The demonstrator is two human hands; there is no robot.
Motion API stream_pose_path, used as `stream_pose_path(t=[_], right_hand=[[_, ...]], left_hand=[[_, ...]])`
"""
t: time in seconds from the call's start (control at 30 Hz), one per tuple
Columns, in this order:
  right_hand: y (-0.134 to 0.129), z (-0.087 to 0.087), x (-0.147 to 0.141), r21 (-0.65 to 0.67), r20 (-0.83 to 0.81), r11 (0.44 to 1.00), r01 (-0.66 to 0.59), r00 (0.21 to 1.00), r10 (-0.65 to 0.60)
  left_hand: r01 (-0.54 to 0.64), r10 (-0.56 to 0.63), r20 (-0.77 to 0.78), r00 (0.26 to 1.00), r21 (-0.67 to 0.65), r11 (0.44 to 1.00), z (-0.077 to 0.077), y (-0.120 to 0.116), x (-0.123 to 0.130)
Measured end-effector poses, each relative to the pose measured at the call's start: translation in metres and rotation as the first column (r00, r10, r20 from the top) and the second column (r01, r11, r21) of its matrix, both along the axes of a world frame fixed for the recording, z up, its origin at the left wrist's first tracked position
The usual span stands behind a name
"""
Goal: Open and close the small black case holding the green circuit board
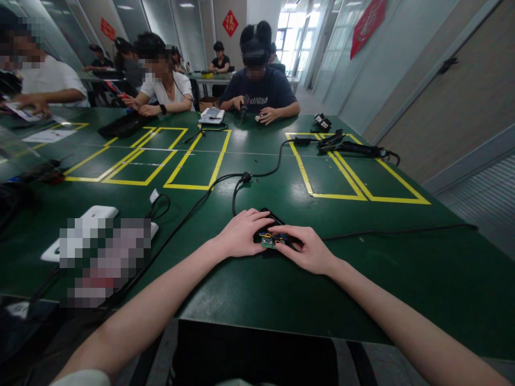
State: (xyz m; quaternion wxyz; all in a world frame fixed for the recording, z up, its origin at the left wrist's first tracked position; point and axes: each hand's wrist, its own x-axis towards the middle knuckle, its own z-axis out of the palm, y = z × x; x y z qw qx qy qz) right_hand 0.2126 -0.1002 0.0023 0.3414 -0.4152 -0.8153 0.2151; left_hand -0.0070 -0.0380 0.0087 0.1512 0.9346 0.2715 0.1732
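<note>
At 12 o'clock, the circuit board [267,243] appears pinched by the right hand [310,251] at 3 o'clock; the left hand [242,235], at 9 o'clock, is curved beside it, its grip unclear. Delicate positioning seems underway; steady support is called for.

The one view looks out from the person's head, forward and down. It sees the bare hands [273,240] close by, past the near edge of the long green counter [225,289], and the far edge much farther off.

Green tabletop [386,279] open nearest the person; black cables [193,208] obstruct the left.
</note>
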Motion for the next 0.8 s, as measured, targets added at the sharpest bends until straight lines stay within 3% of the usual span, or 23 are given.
stream_pose_path(t=[0.33,0.47,0.6,0.8], right_hand=[[0.012,-0.007,0.006,-0.045,0.036,0.989,0.142,0.989,-0.140],[0.019,-0.010,0.013,-0.002,0.067,0.978,0.209,0.976,-0.209],[0.020,-0.011,0.013,0.077,0.064,0.986,0.150,0.986,-0.155],[0.017,-0.008,0.011,0.057,0.167,0.995,0.077,0.982,-0.085]], left_hand=[[0.039,-0.032,0.090,0.995,-0.068,0.997,0.000,0.003,-0.003],[0.046,-0.038,0.120,0.992,-0.069,0.997,-0.002,0.007,-0.007],[0.034,-0.025,0.186,0.982,-0.044,0.998,-0.003,0.009,-0.008],[-0.031,0.030,0.158,0.987,0.006,0.999,-0.002,0.009,-0.007]])
